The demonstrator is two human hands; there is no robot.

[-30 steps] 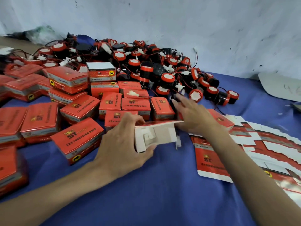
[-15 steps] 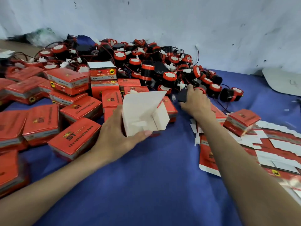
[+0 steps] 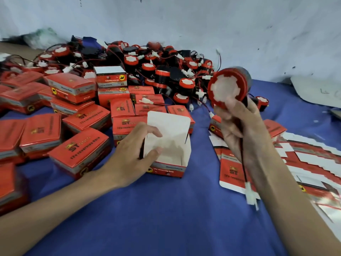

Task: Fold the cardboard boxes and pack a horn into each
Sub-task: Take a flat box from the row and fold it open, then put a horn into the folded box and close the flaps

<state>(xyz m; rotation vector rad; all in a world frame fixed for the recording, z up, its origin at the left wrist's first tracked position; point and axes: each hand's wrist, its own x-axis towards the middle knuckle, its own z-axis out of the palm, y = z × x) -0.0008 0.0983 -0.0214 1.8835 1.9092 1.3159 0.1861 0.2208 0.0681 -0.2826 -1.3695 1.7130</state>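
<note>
So, nearest me is bare blue cloth (image 3: 166, 218), and just above it the white plug (image 3: 250, 197) dangles on its wire (image 3: 243, 163), which runs down along my right wrist.

Next out, my left hand (image 3: 132, 154) grips the left side of the box (image 3: 171, 169): thumb on the near rim, fingers curled over the top edge by the lid (image 3: 169, 124). The box sits on the cloth, already folded up, lid standing open at the back, nothing inside as far as I can see.

A bit further and up, my right hand (image 3: 239, 130) is clenched round the horn (image 3: 228, 87), held in the air to the right of the box and well above it, red-and-white face turned toward me.

Step in hand, I'd say: folding done for this one, packing abt to start. Next move needs the horn brought over & down into the opening, w/ the wire & plug tucked in too so the lid can shut. Left hand should hold the box steady.

Beyond: flat blanks (image 3: 313, 161) on the right, packed boxes (image 3: 81, 150) on the left, then the heap of horns (image 3: 160, 74) against the wall (image 3: 203, 24).
</note>
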